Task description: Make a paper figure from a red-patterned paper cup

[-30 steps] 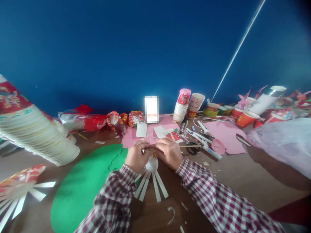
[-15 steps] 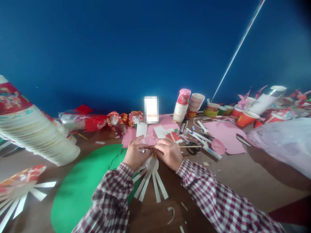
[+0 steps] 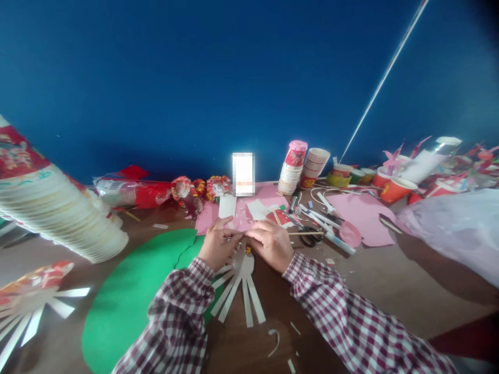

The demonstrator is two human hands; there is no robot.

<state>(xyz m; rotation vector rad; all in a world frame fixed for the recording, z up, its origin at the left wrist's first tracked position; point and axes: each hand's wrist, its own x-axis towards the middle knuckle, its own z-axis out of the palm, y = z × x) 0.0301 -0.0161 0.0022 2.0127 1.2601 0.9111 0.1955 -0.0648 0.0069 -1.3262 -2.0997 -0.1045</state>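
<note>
A white paper piece cut into strips (image 3: 244, 266) fans out over the brown table, its upper end beneath my fingers. My left hand (image 3: 219, 244) is closed, thumb and fingertips pinched at the top of this piece. Against it, my right hand (image 3: 270, 243) has its fingers curled together and touches the left fingertips. A thin wooden stick (image 3: 306, 234) sticks out to the right from behind my right hand. Whatever lies between the fingertips is hidden. A small yellow and red spot shows on the cut piece just below them.
Green paper (image 3: 128, 296) lies left, beside a leaning stack of paper cups (image 3: 74, 213). Another cut cup (image 3: 39, 298) is at the lower left. Scissors (image 3: 311, 236), markers (image 3: 337, 242) and pink paper (image 3: 360, 215) lie right. Two cup stacks (image 3: 292, 169) stand behind.
The strips of the white piece have swung slightly to the left. My left fingers have shifted a little at the pinch. The right hand has hardly moved.
</note>
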